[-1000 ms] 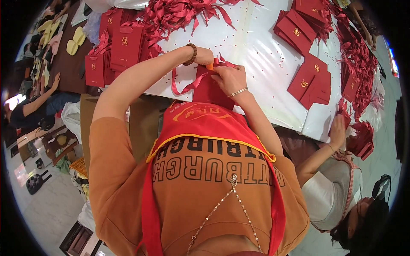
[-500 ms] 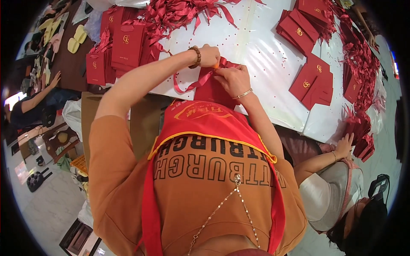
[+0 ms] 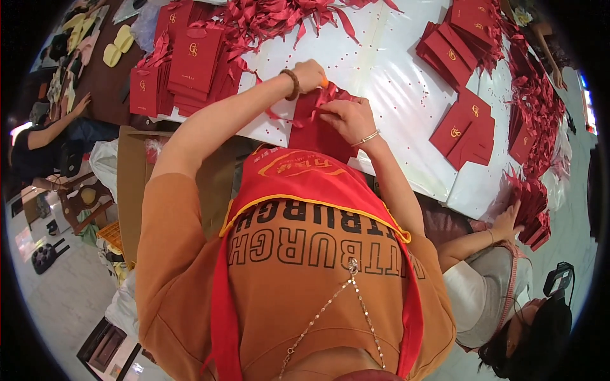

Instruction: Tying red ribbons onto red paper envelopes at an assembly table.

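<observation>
A dark red paper bag (image 3: pixel 316 136) lies on the table's near edge right before me. Red ribbon (image 3: pixel 307 122) loops over its upper part and trails off to its left. My left hand (image 3: pixel 309 75), with a beaded bracelet at the wrist, is closed on the ribbon at the bag's far edge; something small and orange (image 3: pixel 325 82) shows at its fingertips. Lower and to the right, my right hand (image 3: pixel 351 120) pinches the ribbon over the bag, thumb and forefinger together. The fingers partly hide the ribbon there.
Stacks of red bags (image 3: pixel 196 58) stand at the left, beside a heap of ribbons (image 3: pixel 270 19). More red bags (image 3: pixel 467 130) lie to the right. A co-worker's hand (image 3: pixel 506 222) touches red bags at the right corner. An open cardboard box (image 3: pixel 136 190) is at my left.
My left hand has lifted slightly away from my right hand, up and to the left, drawing ribbon up between them. My right hand stays over the bag.
</observation>
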Tool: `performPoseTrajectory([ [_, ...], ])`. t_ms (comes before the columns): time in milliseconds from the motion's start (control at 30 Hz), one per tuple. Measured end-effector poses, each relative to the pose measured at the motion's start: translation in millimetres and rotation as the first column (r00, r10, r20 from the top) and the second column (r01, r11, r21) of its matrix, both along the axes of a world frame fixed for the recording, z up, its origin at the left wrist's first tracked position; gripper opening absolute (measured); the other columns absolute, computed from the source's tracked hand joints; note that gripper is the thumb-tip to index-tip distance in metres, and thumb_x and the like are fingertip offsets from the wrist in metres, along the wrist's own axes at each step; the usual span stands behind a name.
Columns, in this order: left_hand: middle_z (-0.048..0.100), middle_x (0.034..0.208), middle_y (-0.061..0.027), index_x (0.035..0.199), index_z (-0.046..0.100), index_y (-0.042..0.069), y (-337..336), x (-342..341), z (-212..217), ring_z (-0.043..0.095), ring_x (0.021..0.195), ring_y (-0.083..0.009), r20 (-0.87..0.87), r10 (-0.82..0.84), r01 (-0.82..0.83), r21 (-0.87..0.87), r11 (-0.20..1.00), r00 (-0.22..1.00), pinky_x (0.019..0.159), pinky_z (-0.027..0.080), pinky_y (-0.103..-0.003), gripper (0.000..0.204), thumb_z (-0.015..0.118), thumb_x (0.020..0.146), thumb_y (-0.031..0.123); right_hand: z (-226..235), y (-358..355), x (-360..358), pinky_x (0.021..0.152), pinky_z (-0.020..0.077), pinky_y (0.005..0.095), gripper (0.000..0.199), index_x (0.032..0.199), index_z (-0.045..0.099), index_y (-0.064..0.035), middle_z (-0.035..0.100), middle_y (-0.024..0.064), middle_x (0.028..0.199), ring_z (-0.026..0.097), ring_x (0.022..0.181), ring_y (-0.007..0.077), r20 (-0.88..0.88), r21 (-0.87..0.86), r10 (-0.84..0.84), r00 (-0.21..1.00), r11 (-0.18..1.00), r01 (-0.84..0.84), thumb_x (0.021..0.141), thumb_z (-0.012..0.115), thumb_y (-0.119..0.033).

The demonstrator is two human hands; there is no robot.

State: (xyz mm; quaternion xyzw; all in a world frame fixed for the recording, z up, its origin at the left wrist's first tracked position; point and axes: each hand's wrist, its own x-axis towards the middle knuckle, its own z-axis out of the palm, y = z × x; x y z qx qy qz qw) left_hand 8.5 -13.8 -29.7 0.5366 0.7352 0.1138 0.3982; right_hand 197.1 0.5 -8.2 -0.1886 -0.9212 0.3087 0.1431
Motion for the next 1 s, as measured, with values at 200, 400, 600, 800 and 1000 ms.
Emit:
performPoseTrajectory([
  [200,0.059,0.087,-0.0163,0.082,0.064,0.003,-3,-29,1,0.055,0.076,-0.0269,-0.087,0.076,-0.032,0.427,0.904,0.993,0.064,0.044,-0.032,0.022,0.054,0.073,0.022,-4,9,-5,0.061,0.0454,0.0353,0.02,0.09,0.064,-0.0131,0.062,0.0081,0.072,0.059,0.064,0.0261,0.128,-0.002,-0.068,0.989,0.998,0.069,0.076,0.059,-0.027],
  [400,0.059,0.086,-0.0183,0.094,0.049,0.004,-71,-44,18,0.058,0.077,-0.0389,-0.391,0.346,-0.274,0.229,0.934,0.853,0.066,0.044,-0.047,0.025,0.047,0.081,0.025,-28,20,-5,0.072,0.0475,0.033,0.038,0.11,0.054,-0.0155,0.064,0.0083,0.088,0.061,0.081,0.0238,0.234,-0.152,-0.206,0.95,0.957,0.246,0.076,0.061,-0.031],
  [600,0.056,0.09,-0.0159,0.096,0.045,0.006,-96,-39,-23,0.056,0.08,-0.037,-0.536,0.433,-0.273,0.353,0.895,0.725,0.065,0.044,-0.047,0.02,0.047,0.082,0.019,-30,22,-7,0.072,0.0455,0.035,0.045,0.113,0.05,-0.0139,0.064,0.0083,0.089,0.061,0.082,0.0248,0.244,-0.221,-0.217,0.945,0.937,0.272,0.074,0.061,-0.033],
  [800,0.052,0.089,-0.0137,0.093,0.052,0.008,-86,-56,-39,0.052,0.084,-0.0335,-0.548,0.432,-0.101,0.531,0.841,0.716,0.071,0.044,-0.041,0.017,0.048,0.077,0.007,-27,27,-7,0.073,0.0456,0.0349,0.077,0.131,0.029,-0.0091,0.063,0.0116,0.092,0.06,0.085,0.0275,0.343,-0.269,-0.26,0.902,0.893,0.36,0.069,0.066,-0.036],
  [1000,0.053,0.087,-0.0134,0.095,0.052,0.009,-77,-59,-42,0.053,0.081,-0.0328,-0.544,0.425,-0.096,0.53,0.842,0.723,0.072,0.044,-0.04,0.021,0.048,0.075,0.003,-32,30,-3,0.072,0.0455,0.0337,0.078,0.129,0.03,-0.0067,0.062,0.0144,0.086,0.06,0.08,0.0295,0.303,-0.441,-0.261,0.916,0.814,0.378,0.067,0.07,-0.032],
])
